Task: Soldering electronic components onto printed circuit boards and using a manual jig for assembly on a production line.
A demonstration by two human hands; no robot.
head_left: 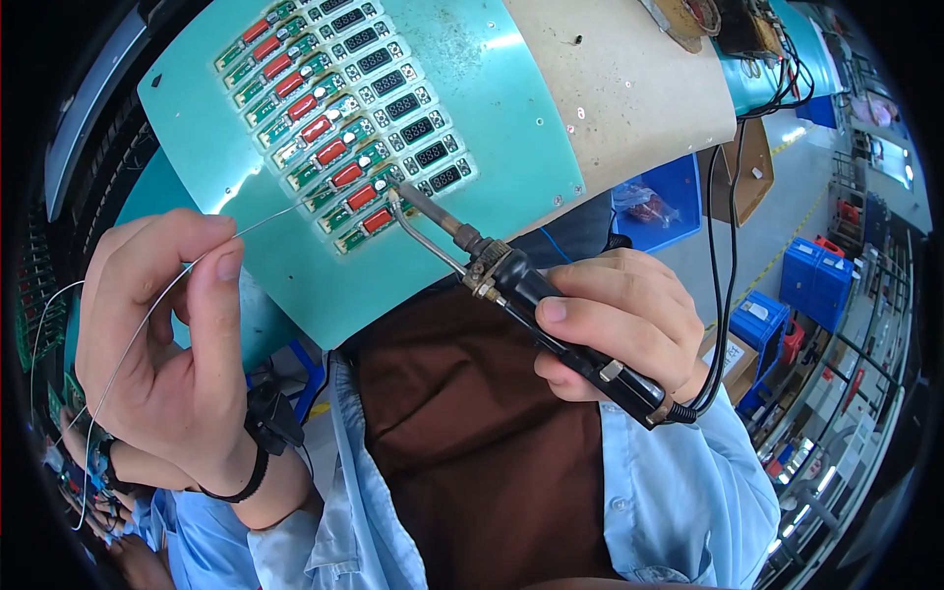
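Observation:
My left hand (167,324) pinches a thin solder wire (265,222) between thumb and forefinger; its free end points at the near rows of circuit boards. The rest of the wire trails down past my wrist. In my right hand (629,315) is a black soldering iron (526,285) with a thin metal tube clamped alongside its shaft. The iron's tip and the tube's end are at the nearest boards, though contact is hard to make out. Several small green circuit boards (344,239) with red components lie in a column, beside matching black digit displays (445,178), on a teal sheet (531,118).
A tan board (629,79) adjoins the teal sheet on the right, with a metal holder (688,18) at its far edge. Black cables (733,197) hang from there to the iron. Blue bins (659,211) stand beyond the table. Another person's hand (74,438) shows at lower left.

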